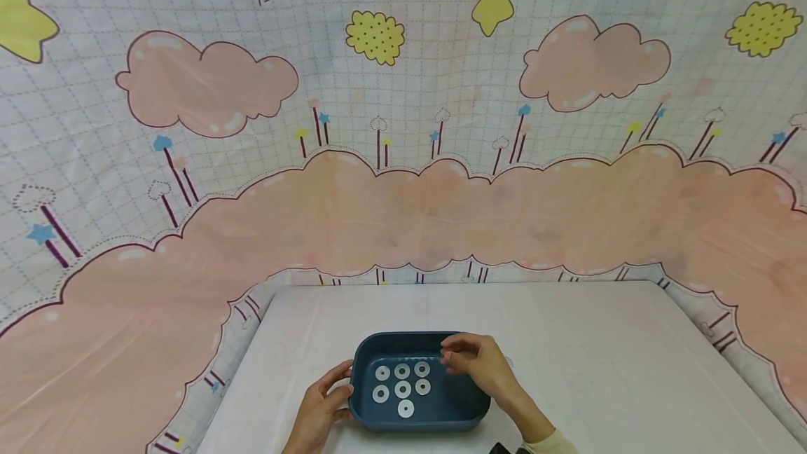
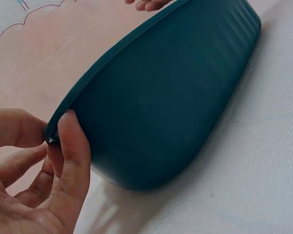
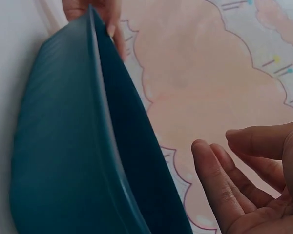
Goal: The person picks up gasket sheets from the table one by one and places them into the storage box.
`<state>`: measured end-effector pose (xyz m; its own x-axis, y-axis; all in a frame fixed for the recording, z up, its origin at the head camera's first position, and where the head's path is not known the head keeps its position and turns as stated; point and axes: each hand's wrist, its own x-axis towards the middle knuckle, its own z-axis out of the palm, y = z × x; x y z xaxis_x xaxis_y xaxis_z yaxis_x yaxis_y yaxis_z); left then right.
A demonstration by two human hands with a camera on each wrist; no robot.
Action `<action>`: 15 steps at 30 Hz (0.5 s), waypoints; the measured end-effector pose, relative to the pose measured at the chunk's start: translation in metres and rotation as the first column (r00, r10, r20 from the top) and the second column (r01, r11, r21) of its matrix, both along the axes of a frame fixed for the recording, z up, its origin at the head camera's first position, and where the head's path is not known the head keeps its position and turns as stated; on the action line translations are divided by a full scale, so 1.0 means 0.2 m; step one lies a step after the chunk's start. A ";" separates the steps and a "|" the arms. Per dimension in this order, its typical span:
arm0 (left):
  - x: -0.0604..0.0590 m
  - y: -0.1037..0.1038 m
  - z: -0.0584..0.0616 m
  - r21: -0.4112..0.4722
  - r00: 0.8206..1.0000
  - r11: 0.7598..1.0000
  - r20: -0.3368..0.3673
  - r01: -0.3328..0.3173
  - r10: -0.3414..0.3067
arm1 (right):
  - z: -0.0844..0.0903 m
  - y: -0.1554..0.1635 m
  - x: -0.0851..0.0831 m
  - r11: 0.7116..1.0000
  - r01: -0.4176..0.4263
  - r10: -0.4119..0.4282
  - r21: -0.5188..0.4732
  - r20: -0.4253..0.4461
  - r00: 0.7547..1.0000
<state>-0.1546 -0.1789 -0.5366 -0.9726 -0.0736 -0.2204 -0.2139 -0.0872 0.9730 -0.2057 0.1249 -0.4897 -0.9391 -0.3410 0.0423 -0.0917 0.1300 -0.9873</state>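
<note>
Washers in tray, both hands at it.
Tray (image 1: 366,363) sits on counter (image 1: 599,370): stiff plastic, likely light; take it by the rim. Left hand (image 1: 318,405) pinches left rim. Right hand (image 1: 479,363) hovers over right side, fingers loosely curled, empty. Seven washers (image 1: 402,389) lie flat inside, left of it: thin, small, need fingertip pinch.

My tray (image 1: 362,370) is dark teal all over, plain inside, with faint vertical ribbing on its outer wall. The seven washers (image 1: 402,389) in it are white-silver discs with dark centre holes. The desk (image 1: 599,370) is plain white, lightly textured cloth. The backdrop (image 1: 403,216) is white with a thin grey grid, printed with pink clouds outlined in dark maroon, yellow stars, yellow dotted blobs, and small blue and yellow shapes on maroon stems. My right sleeve (image 1: 551,443) is cream.
</note>
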 end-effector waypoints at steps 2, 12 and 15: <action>0.00 0.00 0.00 -0.001 1.000 1.000 0.000 0.002 -0.002 | 0.01 0.03 0.00 1.000 0.024 -0.024 -0.017 0.006 1.000; 0.00 0.00 0.00 -0.003 1.000 1.000 0.008 -0.004 0.004 | 0.04 0.16 -0.02 0.988 0.149 -0.149 -0.035 0.002 0.989; 0.00 0.00 -0.01 -0.002 1.000 1.000 0.009 -0.004 0.004 | 0.04 0.20 -0.03 0.983 0.180 -0.180 -0.028 0.001 0.984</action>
